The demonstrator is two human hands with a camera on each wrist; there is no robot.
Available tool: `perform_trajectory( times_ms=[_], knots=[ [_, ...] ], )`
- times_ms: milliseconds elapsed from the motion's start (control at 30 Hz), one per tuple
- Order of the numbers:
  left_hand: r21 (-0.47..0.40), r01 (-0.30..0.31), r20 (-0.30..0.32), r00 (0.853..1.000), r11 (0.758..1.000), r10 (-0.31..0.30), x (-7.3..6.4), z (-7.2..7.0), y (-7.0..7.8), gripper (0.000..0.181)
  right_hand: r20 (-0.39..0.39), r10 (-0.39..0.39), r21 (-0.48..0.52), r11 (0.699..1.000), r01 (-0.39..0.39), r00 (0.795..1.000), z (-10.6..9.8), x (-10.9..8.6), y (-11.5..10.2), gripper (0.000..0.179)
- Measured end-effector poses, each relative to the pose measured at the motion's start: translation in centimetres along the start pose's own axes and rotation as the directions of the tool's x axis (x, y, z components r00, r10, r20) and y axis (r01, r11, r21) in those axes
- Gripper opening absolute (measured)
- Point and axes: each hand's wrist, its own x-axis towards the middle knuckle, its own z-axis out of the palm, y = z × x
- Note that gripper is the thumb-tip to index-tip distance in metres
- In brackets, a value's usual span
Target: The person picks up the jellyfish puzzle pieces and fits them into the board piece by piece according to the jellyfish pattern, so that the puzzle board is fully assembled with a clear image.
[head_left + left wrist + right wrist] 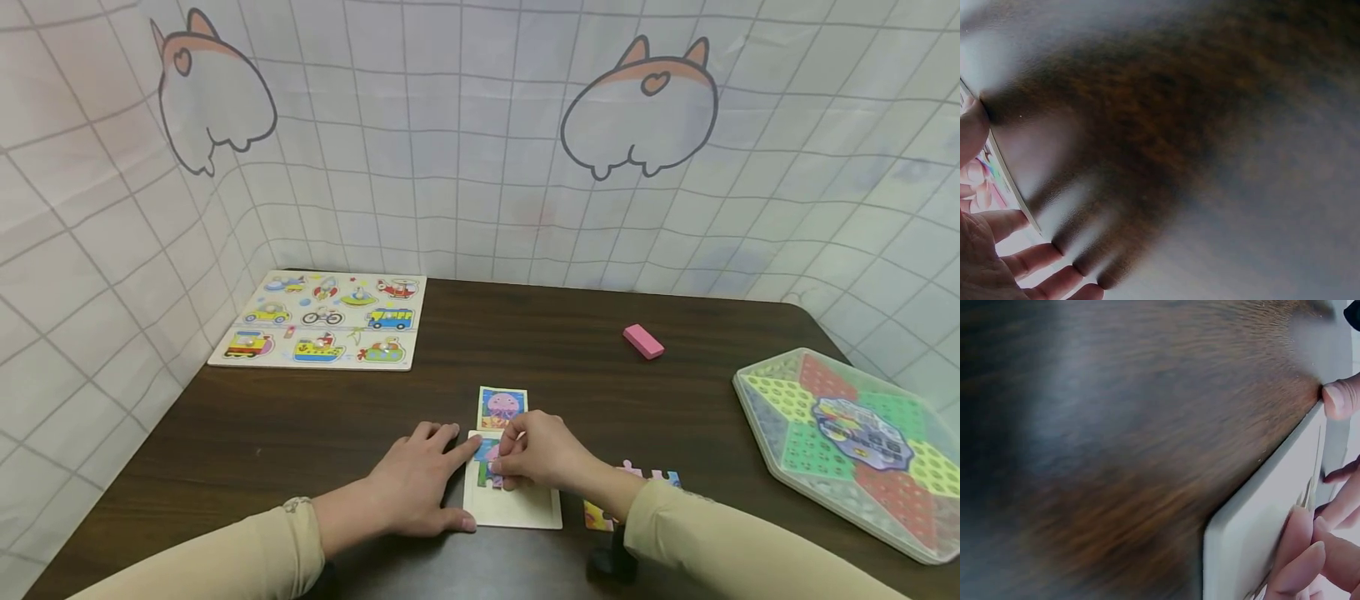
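Observation:
A small pale puzzle tray (517,510) lies in front of me, its upper left partly filled with jigsaw pieces (483,473). My left hand (416,479) rests on the table with fingers spread. Its thumb and index fingertip touch the tray's left edge, also seen on the tray (1013,181) in the left wrist view. Over the filled part, my right hand (543,450) pinches a puzzle piece (1307,492), whose thin edge stands tilted in the right wrist view. The fingers hide most of that piece. Directly beyond the tray is a picture card (502,402) with a pink jellyfish.
Loose jigsaw pieces (597,517) lie partly under my right forearm, near a black object (611,565). A vehicle peg puzzle (352,354) is at the back left. Farther right are a pink block (643,342) and a hexagonal game board (862,442).

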Motion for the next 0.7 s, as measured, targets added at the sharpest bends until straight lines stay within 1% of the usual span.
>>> perform_trajectory(
  times_ms=[267, 533, 700],
  knots=[
    [-0.003, 0.004, 0.011, 1.000, 1.000, -0.004, 0.01, -0.07, 0.02, 0.093, -0.019, 0.032, -0.055, 0.998, -0.033, 0.999, 0.59, 0.36, -0.61, 0.023],
    [-0.004, 0.003, 0.007, 1.000, 1.000, -0.003, 0.01, -0.08, 0.10, 0.093, -0.038, 0.041, -0.105, 0.993, -0.045, 0.998, 0.74, 0.25, -0.73, 0.024],
    [-0.003, 0.007, 0.013, 1.000, 1.000, -0.007, 0.00, -0.12, 0.16, 0.093, -0.046, 0.013, -0.139, 0.990, -0.020, 0.999, 0.83, 0.21, -0.79, 0.026]
  ],
)
